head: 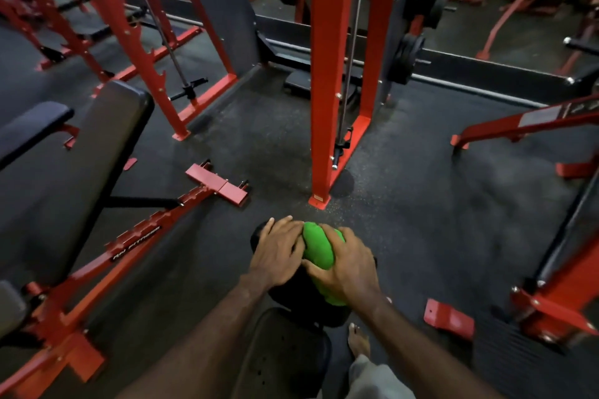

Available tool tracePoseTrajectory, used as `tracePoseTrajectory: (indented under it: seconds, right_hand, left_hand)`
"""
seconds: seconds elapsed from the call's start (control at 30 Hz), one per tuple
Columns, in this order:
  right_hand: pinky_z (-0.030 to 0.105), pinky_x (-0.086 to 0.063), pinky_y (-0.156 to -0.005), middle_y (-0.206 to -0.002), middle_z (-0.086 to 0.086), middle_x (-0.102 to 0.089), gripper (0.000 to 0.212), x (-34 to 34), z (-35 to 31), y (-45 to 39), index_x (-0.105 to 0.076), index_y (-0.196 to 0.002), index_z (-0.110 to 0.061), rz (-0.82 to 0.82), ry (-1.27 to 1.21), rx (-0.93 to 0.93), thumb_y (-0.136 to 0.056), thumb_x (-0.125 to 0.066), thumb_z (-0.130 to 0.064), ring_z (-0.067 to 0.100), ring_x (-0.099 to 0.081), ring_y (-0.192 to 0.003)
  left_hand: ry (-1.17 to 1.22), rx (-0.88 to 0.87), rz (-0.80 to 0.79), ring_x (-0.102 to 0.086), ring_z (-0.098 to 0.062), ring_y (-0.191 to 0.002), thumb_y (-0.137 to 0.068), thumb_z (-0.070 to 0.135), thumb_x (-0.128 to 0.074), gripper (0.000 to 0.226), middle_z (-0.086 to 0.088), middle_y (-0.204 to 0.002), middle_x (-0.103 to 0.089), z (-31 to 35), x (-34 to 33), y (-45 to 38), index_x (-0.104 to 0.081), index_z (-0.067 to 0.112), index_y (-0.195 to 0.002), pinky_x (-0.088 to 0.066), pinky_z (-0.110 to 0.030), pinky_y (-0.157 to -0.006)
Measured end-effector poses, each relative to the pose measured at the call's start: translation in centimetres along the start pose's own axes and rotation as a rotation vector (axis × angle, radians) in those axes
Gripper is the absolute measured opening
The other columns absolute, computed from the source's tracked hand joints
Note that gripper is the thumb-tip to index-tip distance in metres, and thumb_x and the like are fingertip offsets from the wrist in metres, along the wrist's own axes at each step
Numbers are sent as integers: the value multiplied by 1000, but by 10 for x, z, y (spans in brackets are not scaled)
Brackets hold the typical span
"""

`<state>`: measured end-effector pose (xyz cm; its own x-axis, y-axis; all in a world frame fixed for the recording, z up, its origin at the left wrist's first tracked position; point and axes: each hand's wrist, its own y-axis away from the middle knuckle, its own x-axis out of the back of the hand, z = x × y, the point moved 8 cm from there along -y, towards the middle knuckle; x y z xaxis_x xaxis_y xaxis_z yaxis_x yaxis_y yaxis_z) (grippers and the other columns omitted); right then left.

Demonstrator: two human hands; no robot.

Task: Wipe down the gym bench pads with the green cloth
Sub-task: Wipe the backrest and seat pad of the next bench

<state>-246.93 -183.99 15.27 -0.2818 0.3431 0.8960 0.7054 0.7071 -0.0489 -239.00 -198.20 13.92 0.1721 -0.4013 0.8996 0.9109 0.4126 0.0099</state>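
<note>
Green cloth (319,251): soft, bunched into a rounded wad, pressed on the far end of the black roller pad (259,236).
Right hand (348,269): fingers curled round the cloth, gripping it.
Left hand (278,253): fingers straight, laid flat on the pad, beside the cloth.
Adjustable bench (74,172): smooth black padding on a red steel frame, at the left.
Floor (421,204): dark speckled rubber.

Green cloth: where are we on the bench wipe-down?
In hand: the right hand grips the green cloth against a black roller pad, and the left hand rests flat on that pad. Nothing visibly reads as done. Seemingly left: the seat pad below the arms, and the incline bench to the left.
</note>
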Motion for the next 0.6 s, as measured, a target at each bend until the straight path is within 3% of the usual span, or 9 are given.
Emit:
tracePoseTrajectory:
  seconds: [0.07, 0.23, 0.37, 0.5, 0.6]
  right_hand:
    - [38, -56, -89, -131, -9, -56, 86, 5, 21, 15, -47, -148, -41, 28, -109, -29, -75, -62, -83, 17, -63, -114]
    - [37, -49, -100, -129, -16, -57, 91, -3, 93, 73, -45, -145, -47, 24, -391, -302, -68, -61, -94, 13, -59, -123]
    - [26, -42, -101, -139, -15, -46, 99, 0, 69, 59, -41, -152, -39, 68, -442, -227, -70, -67, -87, 3, -49, -124]
    - [25, -38, -114, -150, -4, -44, 100, -5, 50, 48, -41, -155, -29, 95, -407, -73, -75, -72, -80, 7, -43, -138]
    - [15, -42, -105, -137, -20, -57, 88, -22, 84, 70, -45, -144, -50, 48, -674, -251, -68, -84, -72, 1, -54, -129]
  left_hand:
    - [-17, -27, 17, -40, -9, -145, -98, 51, -22, 60, 14, -142, -60, -4, 2, 0, -62, 29, -137, -10, -35, -124]
    - [-21, -10, -43, -41, -8, -139, -98, 59, -26, 52, 18, -134, -58, 1, 0, -3, -59, 37, -131, -9, -41, -125]
    - [-65, 22, -106, -37, -7, -137, -101, 61, -36, 43, 18, -133, -55, 6, -3, -5, -56, 38, -131, -4, -44, -125]
    - [-116, 27, -116, -41, -11, -136, -93, 71, -24, 61, 17, -132, -57, 7, -5, -6, -57, 36, -130, -6, -47, -126]
    - [-152, 19, -128, -39, -17, -140, -91, 71, -23, 65, 10, -136, -56, 20, -6, -10, -57, 35, -133, -6, -50, -127]
